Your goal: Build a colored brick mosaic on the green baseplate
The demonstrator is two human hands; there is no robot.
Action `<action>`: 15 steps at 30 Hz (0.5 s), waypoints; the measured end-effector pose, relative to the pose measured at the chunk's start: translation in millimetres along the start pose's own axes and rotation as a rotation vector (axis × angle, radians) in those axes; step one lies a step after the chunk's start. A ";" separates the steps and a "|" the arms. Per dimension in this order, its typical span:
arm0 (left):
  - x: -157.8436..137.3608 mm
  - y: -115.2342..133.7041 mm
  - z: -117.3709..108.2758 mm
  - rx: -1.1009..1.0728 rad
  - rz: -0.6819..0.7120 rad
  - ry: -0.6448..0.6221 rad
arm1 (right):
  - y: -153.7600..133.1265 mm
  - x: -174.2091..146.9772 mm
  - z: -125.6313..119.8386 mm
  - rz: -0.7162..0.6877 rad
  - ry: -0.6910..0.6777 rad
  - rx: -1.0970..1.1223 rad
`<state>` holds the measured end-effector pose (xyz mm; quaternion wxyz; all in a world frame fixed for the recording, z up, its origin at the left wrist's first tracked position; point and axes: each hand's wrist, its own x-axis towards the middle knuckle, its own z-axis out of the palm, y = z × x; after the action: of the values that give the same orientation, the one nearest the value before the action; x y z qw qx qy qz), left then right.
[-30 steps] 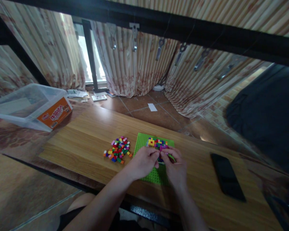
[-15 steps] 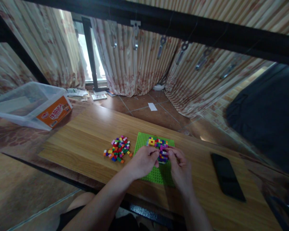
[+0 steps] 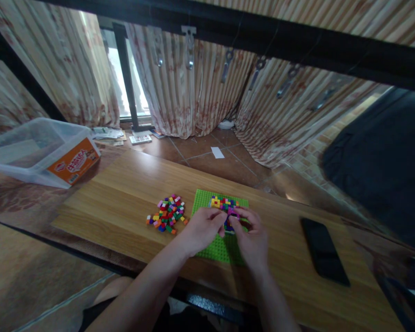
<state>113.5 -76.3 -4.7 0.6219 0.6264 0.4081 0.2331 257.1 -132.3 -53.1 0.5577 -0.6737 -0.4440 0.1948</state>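
A green studded baseplate [image 3: 212,252] lies on the wooden board, bearing a multicoloured build of small toy bricks [image 3: 224,202]. Over the build's near part, my left hand [image 3: 203,229] is closed in a pinch, thumb against fingers; whatever is between them is too small to make out. Close beside it, my right hand [image 3: 251,240] curls at the build's right side, thumb and fingers drawn together among the purple bricks. What its fingertips hold is hidden. Left of the baseplate sits a loose pile of small bricks [image 3: 169,211] in many colours.
A black phone [image 3: 324,251] lies on the right of the wooden board [image 3: 117,203]. At the far left stands a clear plastic bin [image 3: 38,170] with an orange label. A dark metal bar [image 3: 207,23] with hanging clips crosses above, in front of curtains.
My right hand has shifted left, bringing its thumb closer to my left fingertips over the build. The whole view has moved slightly. The loose pile looks unchanged.
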 end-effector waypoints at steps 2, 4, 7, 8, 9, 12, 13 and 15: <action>0.9 -3.0 0.4 0.035 0.008 -0.028 | 2.2 1.3 3.3 0.041 0.004 0.019; 1.5 -5.7 0.7 0.057 0.016 -0.046 | 4.1 2.5 5.5 0.094 0.000 0.061; 1.4 -7.4 1.0 0.056 0.019 -0.052 | 5.3 3.5 7.4 0.147 0.008 0.113; 1.2 -7.3 1.1 0.054 0.015 -0.051 | 5.2 3.7 7.9 0.157 0.012 0.124; 1.0 -6.9 1.3 0.051 0.010 -0.047 | 4.8 3.9 8.4 0.163 0.018 0.131; 0.7 -5.5 1.8 0.043 0.009 -0.035 | 3.0 4.0 9.4 0.167 0.032 0.140; 0.9 -5.3 2.0 0.043 0.011 -0.034 | 2.4 4.0 9.6 0.170 0.027 0.144; 1.6 -5.1 2.1 0.037 0.011 -0.028 | 1.6 3.5 10.0 0.177 0.016 0.151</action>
<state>114.9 -76.8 -10.2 0.6145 0.6432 0.4003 0.2201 252.0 -123.7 -56.8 0.5908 -0.6680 -0.3623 0.2711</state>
